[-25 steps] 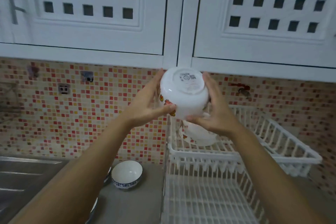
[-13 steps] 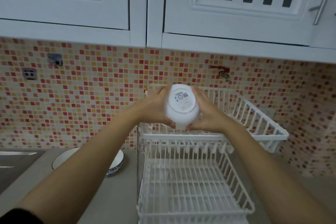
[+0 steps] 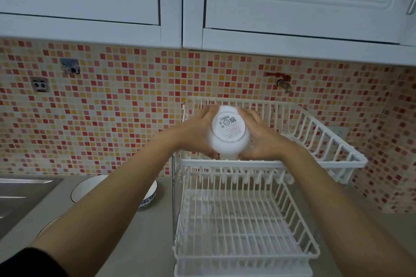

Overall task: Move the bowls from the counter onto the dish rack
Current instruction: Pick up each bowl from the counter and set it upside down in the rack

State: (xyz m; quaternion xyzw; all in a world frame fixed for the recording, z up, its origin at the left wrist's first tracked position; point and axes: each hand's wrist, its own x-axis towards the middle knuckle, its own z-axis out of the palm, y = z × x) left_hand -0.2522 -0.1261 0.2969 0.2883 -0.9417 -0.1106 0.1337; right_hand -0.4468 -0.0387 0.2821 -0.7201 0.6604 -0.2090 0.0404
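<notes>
A white bowl (image 3: 229,134) is turned upside down, its base with a label facing me, inside the upper tier of the white wire dish rack (image 3: 319,139). My left hand (image 3: 198,132) grips its left side and my right hand (image 3: 262,139) its right side. The bowl's rim is hidden behind the rack's front rail. On the grey counter (image 3: 144,238) to the left, a white bowl with a blue pattern (image 3: 146,195) stands upright, partly covered by my left forearm. Another dish rim (image 3: 48,225) shows lower left.
The rack's lower tier (image 3: 243,227) holds nothing. A steel sink (image 3: 20,195) lies at the far left. White wall cupboards (image 3: 171,2) hang overhead. A tiled wall with a tap (image 3: 284,85) is behind the rack.
Both hands have lowered the upturned bowl from above the rack down into its upper tier. My view has shifted right and tilted down.
</notes>
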